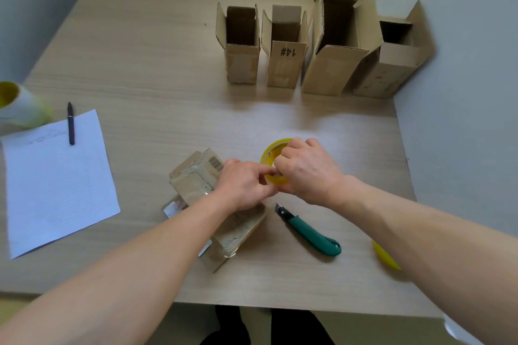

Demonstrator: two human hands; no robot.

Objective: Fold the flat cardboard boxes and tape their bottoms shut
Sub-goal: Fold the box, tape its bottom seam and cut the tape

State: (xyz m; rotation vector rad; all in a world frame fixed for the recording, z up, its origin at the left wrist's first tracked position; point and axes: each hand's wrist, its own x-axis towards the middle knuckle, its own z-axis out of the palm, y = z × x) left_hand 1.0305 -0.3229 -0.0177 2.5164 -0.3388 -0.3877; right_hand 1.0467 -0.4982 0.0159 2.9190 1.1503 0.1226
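Both hands meet over the middle of the tabletop (157, 70), on a yellow tape roll (271, 151). The right hand (307, 171) has its grip wrapped round the roll from the right, fingers curled over the rim and through the core, and the roll is tilted on edge. The left hand (244, 185) has its grip pinched on the roll's lower rim, thumb and forefinger together. Cannot tell whether it has the loose tape end.

The cardboard box (196, 179) being worked on lies on its side under the left wrist and forearm, just left of the roll. It has old clear tape, a barcode label and flaps sticking out at both ends. The box rests on the tabletop and neither hand holds it.

A green utility knife (311, 232) lies near the box's right side, below the right hand, with its blade end pointing up-left. A yellow object (385, 256) shows beside the right forearm, mostly hidden.

Four standing boxes (284, 64) are lined up at the back right, tops open. The second is marked "14#" and the last one touches the wall.

At the left, a sheet of paper (56, 182) has a pen (71, 123) lying across its top edge. A blurred yellow-and-white roll (16, 105) sits at the far left edge.
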